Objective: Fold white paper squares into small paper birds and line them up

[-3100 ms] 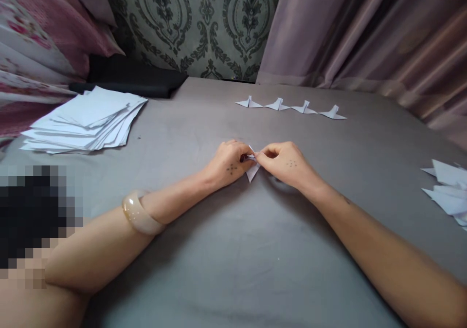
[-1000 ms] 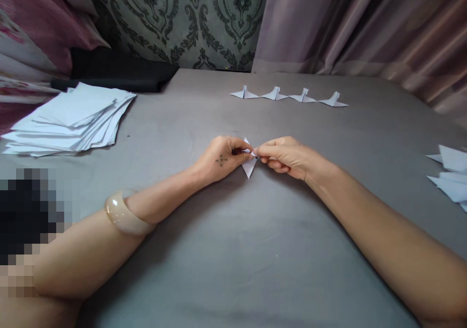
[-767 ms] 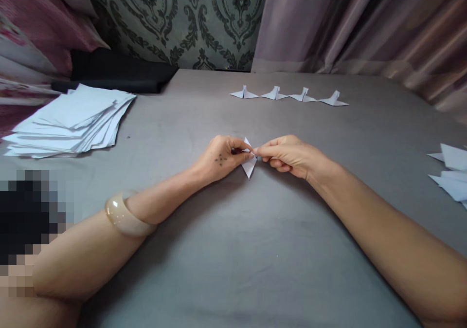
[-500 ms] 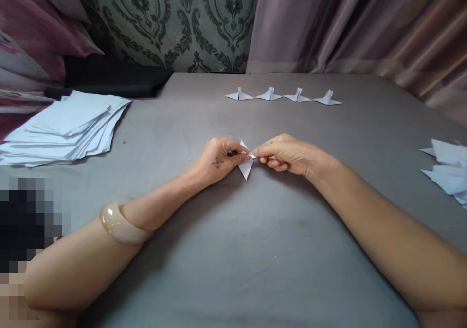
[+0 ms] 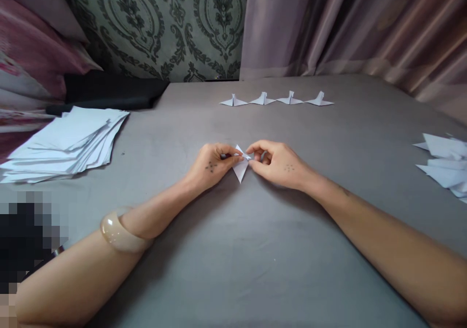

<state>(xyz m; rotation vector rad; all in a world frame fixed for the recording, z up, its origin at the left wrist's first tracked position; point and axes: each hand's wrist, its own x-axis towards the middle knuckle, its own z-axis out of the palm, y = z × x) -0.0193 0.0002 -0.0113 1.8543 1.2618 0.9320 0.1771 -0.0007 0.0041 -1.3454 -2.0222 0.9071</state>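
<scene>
Your left hand [image 5: 210, 165] is pinching the small white paper [image 5: 240, 170] over the middle of the grey surface [image 5: 255, 250]. Your right hand [image 5: 283, 166] is facing it, thumb and forefinger standing narrowly apart at the paper's right edge; I cannot tell whether they are touching it. Beyond, four figures [image 5: 263, 99] are standing in a row. A stack [image 5: 65, 138] is lying to your left, folded pieces [image 5: 445, 148] to your right.

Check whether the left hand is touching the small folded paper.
Touching: the head view shows the left hand pinching the small folded paper between thumb and forefinger, pointed ends showing above and below.
</scene>
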